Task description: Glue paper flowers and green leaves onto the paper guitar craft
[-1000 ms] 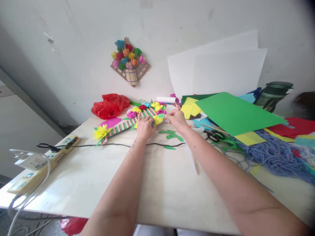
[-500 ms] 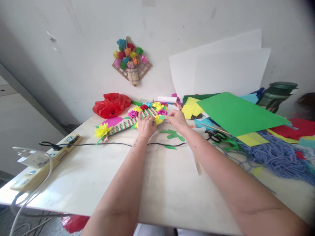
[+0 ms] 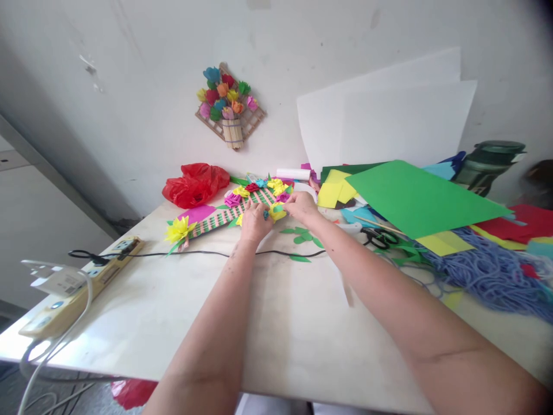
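A woven strip craft [image 3: 216,221] in green and pink, shaped somewhat like a guitar, lies on the table and carries paper flowers. My left hand [image 3: 256,222] grips its near edge, beside a small blue flower [image 3: 265,214]; its fingertips are partly hidden. Between the pinched fingers of my right hand [image 3: 303,206] is a green paper leaf [image 3: 279,209], held against a yellow flower [image 3: 276,216] at the right end. Close by is a magenta flower [image 3: 283,197]. Loose green leaves [image 3: 302,235] lie just in front of my right hand.
To the right are black-handled scissors [image 3: 380,237], a white-handled tool [image 3: 351,228], green sheet [image 3: 423,199] and blue yarn [image 3: 484,271]. A black cord [image 3: 207,253] crosses the table from a power strip [image 3: 82,288]. A red plastic bag [image 3: 196,184] sits at the back left.
My right hand has moved slightly left with the leaf, bringing it over the yellow flower. My left hand's fingers have shifted and drawn in a little near the blue flower.
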`<state>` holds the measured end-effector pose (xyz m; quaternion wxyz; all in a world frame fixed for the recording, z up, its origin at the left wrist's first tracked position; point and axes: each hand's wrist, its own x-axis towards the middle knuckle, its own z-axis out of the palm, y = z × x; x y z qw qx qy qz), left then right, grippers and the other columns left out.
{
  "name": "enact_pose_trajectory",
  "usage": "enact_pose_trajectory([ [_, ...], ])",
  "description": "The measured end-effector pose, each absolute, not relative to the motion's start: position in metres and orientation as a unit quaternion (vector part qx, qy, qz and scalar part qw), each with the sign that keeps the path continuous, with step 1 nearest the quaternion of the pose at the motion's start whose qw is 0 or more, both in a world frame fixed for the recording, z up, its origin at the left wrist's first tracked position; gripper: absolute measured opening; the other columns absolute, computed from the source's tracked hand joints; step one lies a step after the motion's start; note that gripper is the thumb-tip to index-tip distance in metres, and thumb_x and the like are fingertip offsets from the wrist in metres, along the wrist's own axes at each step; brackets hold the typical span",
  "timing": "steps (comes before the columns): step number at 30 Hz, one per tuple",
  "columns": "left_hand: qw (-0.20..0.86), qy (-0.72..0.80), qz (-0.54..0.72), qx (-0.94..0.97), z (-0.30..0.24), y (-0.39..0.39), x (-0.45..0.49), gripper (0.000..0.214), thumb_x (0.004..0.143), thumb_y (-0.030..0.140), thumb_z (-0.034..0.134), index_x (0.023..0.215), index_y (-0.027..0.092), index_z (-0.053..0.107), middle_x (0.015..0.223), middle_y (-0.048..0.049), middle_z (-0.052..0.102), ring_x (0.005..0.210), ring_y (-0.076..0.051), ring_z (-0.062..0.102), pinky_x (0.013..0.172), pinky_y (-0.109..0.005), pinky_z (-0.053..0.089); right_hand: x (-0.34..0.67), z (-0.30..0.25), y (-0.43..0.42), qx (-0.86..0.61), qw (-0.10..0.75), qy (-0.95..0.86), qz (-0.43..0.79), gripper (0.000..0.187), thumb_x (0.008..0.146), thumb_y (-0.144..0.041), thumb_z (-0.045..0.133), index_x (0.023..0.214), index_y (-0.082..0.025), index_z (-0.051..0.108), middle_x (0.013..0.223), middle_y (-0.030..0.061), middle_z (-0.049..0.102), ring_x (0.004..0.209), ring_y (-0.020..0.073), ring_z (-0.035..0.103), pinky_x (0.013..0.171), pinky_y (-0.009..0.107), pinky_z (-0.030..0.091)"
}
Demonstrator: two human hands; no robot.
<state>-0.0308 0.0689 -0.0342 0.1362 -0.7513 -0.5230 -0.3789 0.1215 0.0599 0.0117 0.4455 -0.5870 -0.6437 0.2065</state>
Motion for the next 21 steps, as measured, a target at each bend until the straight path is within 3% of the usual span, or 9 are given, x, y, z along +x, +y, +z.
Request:
enact_pose_trajectory([
  [4, 0.115, -0.533, -0.388, -0.743, -0.036, 0.070, -0.032, 0.017, 0.062, 0.014, 0.053, 0.077, 0.021, 0.058, 0.077, -0.0065, 0.062, 0.083, -0.024, 0.058, 0.085, -0.039, 0.045, 0.115, 0.016, 0.062, -0.611, 0.398, -0.659, 0.186, 0.003, 0.058, -0.019, 0.058, 0.055, -0.020, 0.059, 0.060, 0.0029, 0.061, 0.065, 0.0199, 0.059, 0.060, 0.029, 0.043],
  [8, 0.092, -0.538, -0.401, -0.736, -0.036, 0.068, -0.033, 0.019, 0.061, 0.014, 0.053, 0.078, 0.020, 0.058, 0.078, -0.0069, 0.061, 0.081, -0.022, 0.058, 0.077, -0.035, 0.047, 0.107, 0.019, 0.061, -0.628, 0.349, -0.678, 0.157, 0.008, 0.060, -0.018, 0.057, 0.064, -0.020, 0.063, 0.076, 0.0056, 0.067, 0.077, 0.0240, 0.062, 0.066, 0.032, 0.045],
  [16, 0.077, -0.543, -0.402, -0.733, -0.033, 0.064, -0.033, 0.021, 0.060, 0.012, 0.055, 0.080, 0.018, 0.058, 0.080, -0.0066, 0.059, 0.078, -0.020, 0.058, 0.074, -0.033, 0.046, 0.096, 0.016, 0.064, -0.660, 0.271, -0.692, 0.110, 0.026, 0.066, -0.025, 0.057, 0.090, -0.019, 0.066, 0.092, 0.0074, 0.067, 0.092, 0.0242, 0.062, 0.074, 0.031, 0.047],
  [21, 0.084, -0.535, -0.412, -0.733, -0.036, 0.067, -0.034, 0.020, 0.060, 0.012, 0.057, 0.079, 0.017, 0.059, 0.080, -0.0073, 0.060, 0.077, -0.021, 0.058, 0.074, -0.033, 0.046, 0.092, 0.021, 0.061, -0.667, 0.245, -0.694, 0.114, 0.031, 0.068, -0.028, 0.056, 0.097, -0.017, 0.063, 0.099, 0.0092, 0.065, 0.095, 0.0237, 0.061, 0.075, 0.030, 0.047],
])
